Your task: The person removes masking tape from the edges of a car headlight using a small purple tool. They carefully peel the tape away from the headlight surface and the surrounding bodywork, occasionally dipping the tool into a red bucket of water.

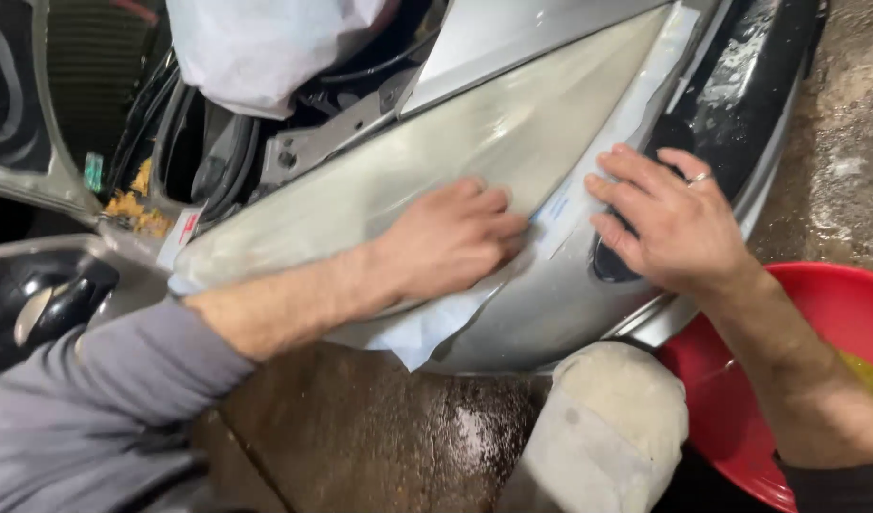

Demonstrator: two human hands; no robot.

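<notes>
My left hand (450, 237) presses on the cloudy, pale lens of a car headlight (474, 133), fingers curled down against it; whatever lies under the fingers is hidden. My right hand (679, 223), a ring on one finger, rests flat with fingers spread on the silver bumper (541, 313), at the strip of white masking tape (636, 104) that edges the lens. It holds nothing. Both forearms reach in from below, the left in a grey sleeve.
A red basin (816, 294) with yellowish liquid stands at the lower right. My knee (607, 418) in pale fabric sits below the bumper. A white plastic bag (256, 47) covers part of the open engine bay. The floor (379, 427) is wet.
</notes>
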